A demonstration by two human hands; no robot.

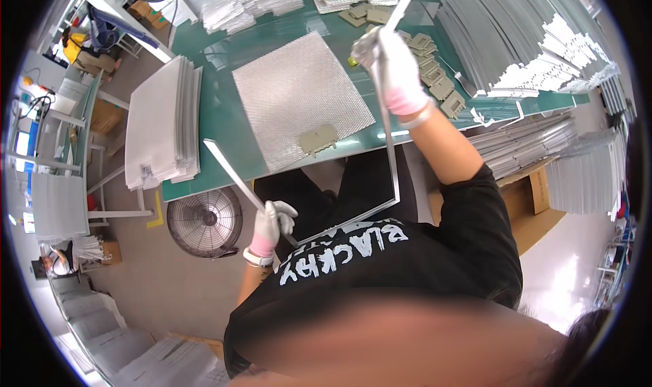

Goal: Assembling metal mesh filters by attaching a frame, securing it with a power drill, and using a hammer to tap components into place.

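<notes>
A thin silver metal frame (392, 163) made of jointed strips is held in front of my body, its near side close to my shirt. My left hand (267, 225), in a white and pink glove, is closed around the left strip near its lower corner; that strip's far end stands free. My right hand (394, 68), gloved alike, grips the frame at the far corner over the table, where another strip sticks up and away. A silver mesh sheet (299, 88) lies on the green table between my hands, with a beige plastic piece (318, 140) on its near edge.
Stacked white-edged panels (159, 122) stand at the table's left, and a tall stack of grey panels (516, 34) at its right. Several beige plastic pieces (435, 75) lie beside a screwdriver-like tool (464, 83). A floor fan (205, 218) stands below the table's left corner.
</notes>
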